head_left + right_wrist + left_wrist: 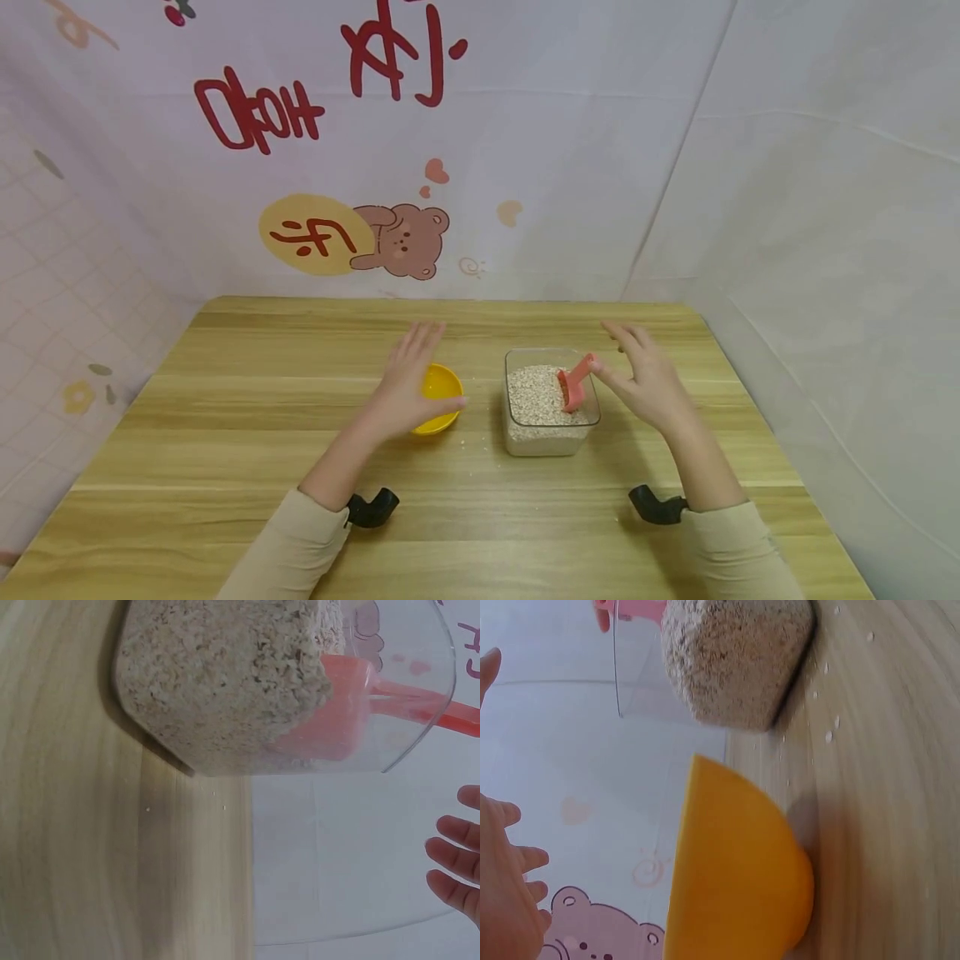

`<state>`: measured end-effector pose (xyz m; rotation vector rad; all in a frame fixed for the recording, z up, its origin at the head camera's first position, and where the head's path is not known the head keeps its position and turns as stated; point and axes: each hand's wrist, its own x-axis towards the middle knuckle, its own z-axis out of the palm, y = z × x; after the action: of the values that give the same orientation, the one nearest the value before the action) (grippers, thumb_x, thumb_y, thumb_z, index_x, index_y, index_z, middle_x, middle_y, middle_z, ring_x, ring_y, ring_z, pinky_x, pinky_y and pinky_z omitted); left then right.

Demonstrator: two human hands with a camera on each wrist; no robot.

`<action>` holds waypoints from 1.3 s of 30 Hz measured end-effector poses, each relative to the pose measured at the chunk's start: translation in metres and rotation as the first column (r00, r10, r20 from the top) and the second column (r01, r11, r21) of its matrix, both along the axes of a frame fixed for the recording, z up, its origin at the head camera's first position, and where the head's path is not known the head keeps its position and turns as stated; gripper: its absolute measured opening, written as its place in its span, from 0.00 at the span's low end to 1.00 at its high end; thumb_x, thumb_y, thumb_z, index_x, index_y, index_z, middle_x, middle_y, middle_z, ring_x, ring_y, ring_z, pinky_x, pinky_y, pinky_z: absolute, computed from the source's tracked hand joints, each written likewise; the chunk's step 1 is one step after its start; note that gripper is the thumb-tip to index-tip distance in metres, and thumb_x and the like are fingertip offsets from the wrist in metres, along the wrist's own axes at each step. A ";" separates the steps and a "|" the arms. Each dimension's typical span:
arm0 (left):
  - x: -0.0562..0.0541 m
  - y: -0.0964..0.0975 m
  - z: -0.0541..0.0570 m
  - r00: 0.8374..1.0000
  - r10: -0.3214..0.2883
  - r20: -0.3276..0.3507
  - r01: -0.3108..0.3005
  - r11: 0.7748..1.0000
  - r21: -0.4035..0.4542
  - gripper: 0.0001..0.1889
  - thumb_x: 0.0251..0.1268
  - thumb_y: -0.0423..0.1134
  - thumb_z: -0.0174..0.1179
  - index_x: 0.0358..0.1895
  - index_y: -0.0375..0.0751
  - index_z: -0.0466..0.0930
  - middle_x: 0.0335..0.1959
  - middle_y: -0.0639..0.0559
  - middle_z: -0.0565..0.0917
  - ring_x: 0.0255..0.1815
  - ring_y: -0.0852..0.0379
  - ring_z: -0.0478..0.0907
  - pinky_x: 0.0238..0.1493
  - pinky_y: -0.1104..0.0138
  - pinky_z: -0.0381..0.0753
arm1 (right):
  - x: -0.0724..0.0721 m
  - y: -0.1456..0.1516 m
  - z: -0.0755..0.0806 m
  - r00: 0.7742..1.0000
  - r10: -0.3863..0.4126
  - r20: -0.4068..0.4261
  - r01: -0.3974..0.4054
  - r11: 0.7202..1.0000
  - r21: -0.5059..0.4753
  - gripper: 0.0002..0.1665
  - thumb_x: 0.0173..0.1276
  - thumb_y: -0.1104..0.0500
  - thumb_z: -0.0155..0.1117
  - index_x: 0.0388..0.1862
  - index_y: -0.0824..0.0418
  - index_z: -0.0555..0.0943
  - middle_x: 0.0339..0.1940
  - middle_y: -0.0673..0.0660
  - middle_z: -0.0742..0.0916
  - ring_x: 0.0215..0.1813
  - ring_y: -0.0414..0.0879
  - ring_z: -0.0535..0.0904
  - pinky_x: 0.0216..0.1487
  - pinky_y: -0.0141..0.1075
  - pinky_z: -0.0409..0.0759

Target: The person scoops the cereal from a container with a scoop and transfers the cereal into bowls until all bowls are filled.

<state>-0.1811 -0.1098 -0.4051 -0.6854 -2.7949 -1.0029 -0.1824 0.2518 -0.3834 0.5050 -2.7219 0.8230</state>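
A yellow bowl [442, 383] stands upright on the table. Over its left side hovers my left hand [405, 396], fingers straight and thumb spread, holding nothing. A clear square container [551, 446] of pale flakes, which look like oats [534, 396], is to the right of the bowl. A pink scoop [574, 392] is stuck in the flakes, its handle leaning out over the right rim. My right hand [651, 383] is in the air to the right of the container with fingers apart. Its thumb tip is close to the scoop handle; whether they touch I cannot tell.
Loose flakes [829, 736] lie scattered on the wooden table [480, 533] between bowl and container. A printed cloth [570, 167] hangs behind the table, and a white cloth [840, 292] hangs along the right side. Black wrist mounts [372, 508] sit at both forearms.
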 end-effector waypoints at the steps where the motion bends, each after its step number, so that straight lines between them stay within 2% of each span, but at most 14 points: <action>1: 0.000 0.004 0.000 1.000 -0.007 -0.001 0.007 1.000 0.000 0.57 0.50 0.62 0.67 0.78 0.50 0.41 0.77 0.47 0.43 0.76 0.48 0.32 0.70 0.47 0.32 | 0.000 0.000 -0.001 1.000 0.005 0.000 -0.005 1.000 -0.005 0.39 0.68 0.42 0.61 0.73 0.56 0.64 0.60 0.60 0.73 0.55 0.57 0.71 0.46 0.59 0.72; 7: -0.002 0.023 -0.003 0.998 -0.058 0.002 0.058 0.998 0.030 0.57 0.51 0.61 0.68 0.78 0.47 0.41 0.77 0.48 0.44 0.76 0.50 0.32 0.71 0.49 0.33 | -0.002 -0.003 -0.006 1.000 0.023 0.002 -0.023 0.999 -0.033 0.36 0.69 0.44 0.60 0.71 0.56 0.67 0.51 0.56 0.76 0.49 0.54 0.71 0.38 0.48 0.72; 11: -0.002 0.034 -0.006 0.996 -0.092 0.015 0.091 0.995 0.051 0.56 0.52 0.62 0.66 0.77 0.46 0.42 0.77 0.49 0.43 0.76 0.48 0.34 0.71 0.47 0.35 | -0.004 -0.006 -0.008 0.999 0.042 0.003 -0.042 0.998 -0.056 0.33 0.69 0.45 0.60 0.68 0.58 0.70 0.46 0.56 0.77 0.45 0.53 0.71 0.37 0.44 0.70; 16: -0.002 0.048 -0.011 0.993 -0.112 0.048 0.108 0.991 0.080 0.57 0.49 0.61 0.69 0.77 0.48 0.43 0.77 0.51 0.44 0.76 0.51 0.35 0.71 0.48 0.36 | -0.006 -0.008 -0.011 0.997 0.074 -0.004 -0.074 0.994 -0.084 0.28 0.68 0.49 0.62 0.62 0.63 0.75 0.37 0.56 0.77 0.36 0.49 0.70 0.34 0.41 0.70; 20: -0.004 0.059 -0.017 0.991 -0.120 0.051 0.116 0.991 0.073 0.59 0.46 0.63 0.70 0.77 0.47 0.44 0.77 0.51 0.45 0.76 0.50 0.38 0.71 0.47 0.40 | -0.007 -0.010 -0.013 0.998 0.068 -0.001 -0.068 0.992 -0.102 0.25 0.68 0.49 0.62 0.58 0.63 0.77 0.31 0.52 0.76 0.31 0.46 0.69 0.30 0.38 0.69; 25: -0.005 0.067 -0.024 0.990 -0.130 0.055 0.124 0.988 0.088 0.59 0.46 0.65 0.69 0.77 0.48 0.44 0.77 0.52 0.44 0.76 0.47 0.40 0.69 0.45 0.45 | -0.006 -0.013 -0.015 0.998 0.062 0.026 -0.058 0.989 -0.133 0.24 0.69 0.49 0.62 0.57 0.63 0.79 0.29 0.50 0.78 0.29 0.45 0.71 0.29 0.36 0.71; 30: -0.006 0.070 -0.029 0.989 -0.127 0.075 0.117 0.986 0.116 0.60 0.45 0.65 0.70 0.78 0.50 0.43 0.77 0.54 0.43 0.76 0.46 0.41 0.68 0.44 0.47 | -0.005 -0.014 -0.018 0.994 0.066 0.087 -0.049 0.981 -0.187 0.23 0.70 0.48 0.60 0.57 0.62 0.79 0.31 0.50 0.81 0.30 0.45 0.75 0.30 0.36 0.75; 35: -0.007 0.075 -0.031 0.986 -0.130 0.100 0.117 0.986 0.122 0.60 0.44 0.64 0.70 0.77 0.48 0.43 0.77 0.53 0.44 0.76 0.49 0.41 0.69 0.46 0.47 | -0.004 -0.015 -0.020 0.993 0.078 0.087 -0.056 0.971 -0.232 0.21 0.71 0.50 0.59 0.55 0.63 0.80 0.31 0.52 0.83 0.29 0.46 0.76 0.29 0.35 0.75; 39: -0.007 0.079 -0.032 0.982 -0.140 0.127 0.123 0.984 0.130 0.60 0.45 0.63 0.71 0.77 0.47 0.43 0.77 0.53 0.43 0.76 0.47 0.42 0.69 0.47 0.47 | -0.005 -0.016 -0.023 0.993 0.087 0.078 -0.064 0.964 -0.258 0.19 0.73 0.52 0.57 0.53 0.63 0.81 0.29 0.58 0.83 0.27 0.45 0.74 0.27 0.34 0.73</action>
<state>-0.1883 -0.0309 -0.4374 -0.8246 -2.8016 -1.2788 -0.1873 0.2356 -0.4067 0.5288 -2.6326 1.2233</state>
